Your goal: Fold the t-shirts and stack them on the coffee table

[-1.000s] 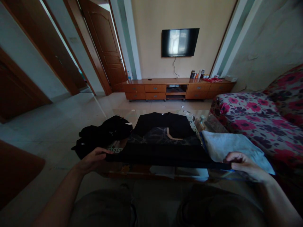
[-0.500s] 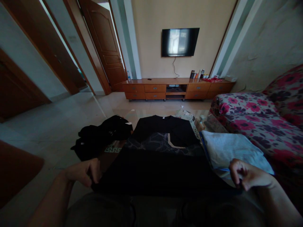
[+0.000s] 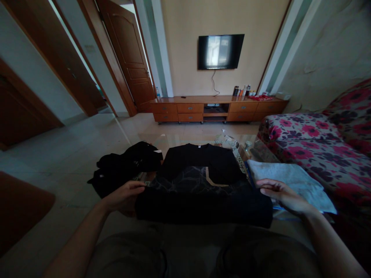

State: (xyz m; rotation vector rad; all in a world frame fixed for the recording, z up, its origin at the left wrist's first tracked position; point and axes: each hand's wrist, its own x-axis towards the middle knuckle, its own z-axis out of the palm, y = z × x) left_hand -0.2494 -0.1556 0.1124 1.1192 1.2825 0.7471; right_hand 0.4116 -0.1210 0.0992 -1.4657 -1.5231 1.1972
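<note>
A black shirt (image 3: 199, 181) with a pale angular print lies flat on a glass table (image 3: 255, 151) in front of me, collar away from me. Its lower part is folded up into a thick band across the near edge. My left hand (image 3: 124, 197) pinches the left end of that band, thumb on top. My right hand (image 3: 282, 195) rests at the right end with fingers stretched flat, touching the shirt's corner and partly over a folded grey cloth (image 3: 292, 181). My knees show dimly below the table edge.
A heap of black clothes (image 3: 124, 166) lies left of the shirt. A flowered sofa (image 3: 319, 143) stands on the right. Across the tiled floor are a low wooden cabinet (image 3: 217, 108), a wall television (image 3: 220, 51) and a wooden door (image 3: 130, 58).
Both hands pulled the shirt's hem toward me, then carried it forward and laid it over the shirt's middle. The right hand's fingers have spread flat.
</note>
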